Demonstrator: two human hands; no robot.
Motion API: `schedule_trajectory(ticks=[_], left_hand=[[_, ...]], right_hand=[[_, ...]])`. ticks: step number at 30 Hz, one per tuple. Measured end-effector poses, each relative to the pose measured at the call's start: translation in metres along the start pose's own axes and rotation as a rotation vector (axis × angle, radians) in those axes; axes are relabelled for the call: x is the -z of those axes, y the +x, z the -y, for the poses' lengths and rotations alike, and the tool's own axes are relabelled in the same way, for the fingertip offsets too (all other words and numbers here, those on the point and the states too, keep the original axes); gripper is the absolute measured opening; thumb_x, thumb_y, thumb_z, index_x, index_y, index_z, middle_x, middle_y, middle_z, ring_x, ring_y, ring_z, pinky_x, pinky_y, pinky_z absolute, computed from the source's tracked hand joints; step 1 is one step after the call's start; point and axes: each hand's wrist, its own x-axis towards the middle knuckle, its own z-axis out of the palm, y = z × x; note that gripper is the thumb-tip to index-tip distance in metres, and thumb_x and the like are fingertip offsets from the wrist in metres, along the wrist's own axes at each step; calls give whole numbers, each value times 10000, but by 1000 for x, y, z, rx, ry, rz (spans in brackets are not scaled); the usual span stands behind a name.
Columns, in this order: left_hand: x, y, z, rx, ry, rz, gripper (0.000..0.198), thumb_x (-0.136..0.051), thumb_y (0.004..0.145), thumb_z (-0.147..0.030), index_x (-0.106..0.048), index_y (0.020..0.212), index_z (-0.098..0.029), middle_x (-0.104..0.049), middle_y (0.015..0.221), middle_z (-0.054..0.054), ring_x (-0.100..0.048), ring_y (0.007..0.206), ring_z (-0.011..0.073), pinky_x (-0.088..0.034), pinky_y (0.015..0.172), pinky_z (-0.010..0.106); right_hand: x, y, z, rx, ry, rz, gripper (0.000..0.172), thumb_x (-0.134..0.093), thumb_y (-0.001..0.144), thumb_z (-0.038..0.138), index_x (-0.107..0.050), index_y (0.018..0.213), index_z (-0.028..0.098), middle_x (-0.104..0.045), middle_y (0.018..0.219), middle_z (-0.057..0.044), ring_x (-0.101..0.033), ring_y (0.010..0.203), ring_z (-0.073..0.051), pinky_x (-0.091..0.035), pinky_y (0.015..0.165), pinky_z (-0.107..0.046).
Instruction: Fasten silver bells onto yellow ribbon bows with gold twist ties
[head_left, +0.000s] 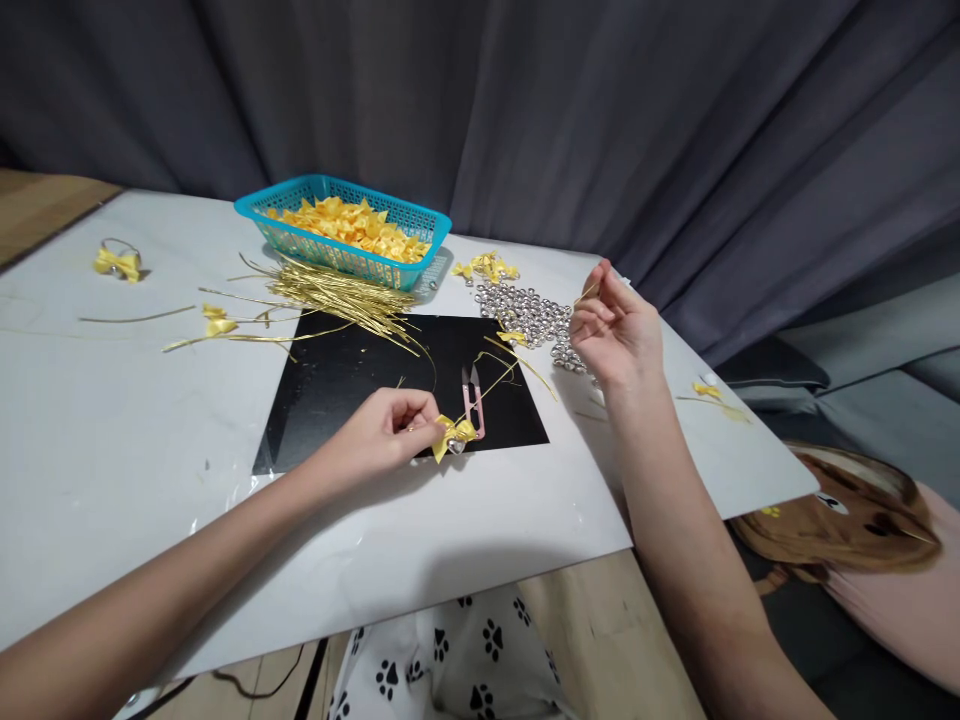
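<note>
My left hand [397,430] pinches a yellow ribbon bow [454,435] at its left side, just above the front edge of a black mat. A silver bead [456,447] sits on the bow's front. Gold cord [491,392] runs up and right from the bow. Raised at the right, my right hand [619,325] has its fingertips pressed together on a thin gold cord [589,292]. Whether this is the same cord as the bow's, I cannot tell. Pink-handled thread snips [473,400] lie on the mat, right behind the bow.
A blue basket [442,225] full of yellow bows stands at the back. A bundle of gold cords [337,295] lies before it, partly over the black mat [337,400]. Silver beads [521,312] are heaped at right; a finished-looking bow with a loop [118,262] lies far left.
</note>
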Motion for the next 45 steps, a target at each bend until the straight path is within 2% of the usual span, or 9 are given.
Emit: schedule_trajectory(ticks=[6,10,14,19,26,33,39,45], left_hand=[[-1,0,-4,28,29,-19,210,-547,689,-295,-453,551,-168,-398,500,-46,-337,476,77,-219,453,207],[-1,0,-3,19,24,-26,241,-536,716,-317,-451,548,-167,-378,496,-51,-301,459,68,-203,431,203],[-2,1,-2,26,4,3,257,-524,746,-328,-472,554,-165,-348,487,-60,-271,449,67,-197,435,211],[-1,0,-2,33,19,-3,242,-519,753,-329,-515,576,-164,-330,481,-64,-250,449,74,-182,439,223],[0,1,1,10,22,-31,260,-525,749,-355,-515,568,-168,-345,520,-54,-260,472,83,-199,460,237],[-1,1,1,28,16,-47,256,-529,742,-345,-503,558,-168,-346,521,-55,-274,477,85,-205,470,238],[-2,2,-1,64,1,-72,271,-527,757,-333,-500,540,-173,-324,479,-64,-244,447,82,-195,462,246],[-1,3,1,61,33,-69,289,-523,778,-325,-482,537,-171,-306,485,-64,-235,447,79,-183,462,245]], right_hand=[[-3,-2,0,14,5,17,186,-502,859,217,-651,753,252,-684,971,47,-361,381,-7,-457,400,-144],[-11,-4,-8,-80,47,46,171,-509,854,214,-655,768,239,-681,903,47,-323,364,6,-439,389,-123],[-15,-4,-18,-114,-36,70,102,-562,822,221,-659,790,215,-682,864,34,-331,366,7,-436,379,-118],[-12,-1,-22,-123,-34,23,102,-562,811,225,-658,786,202,-693,900,17,-384,398,-15,-445,382,-136],[-1,7,-20,-88,-72,64,76,-631,766,268,-631,827,222,-670,986,12,-382,408,-15,-455,404,-171],[-4,7,-22,-46,-37,-19,140,-689,696,154,-645,814,215,-643,991,31,-388,414,22,-430,382,-96],[-2,7,-18,70,-63,-143,171,-704,672,158,-648,818,227,-642,982,29,-373,422,5,-397,352,-105],[-1,7,-15,122,-78,-178,224,-729,632,171,-648,838,208,-639,993,7,-342,449,0,-344,363,-109]])
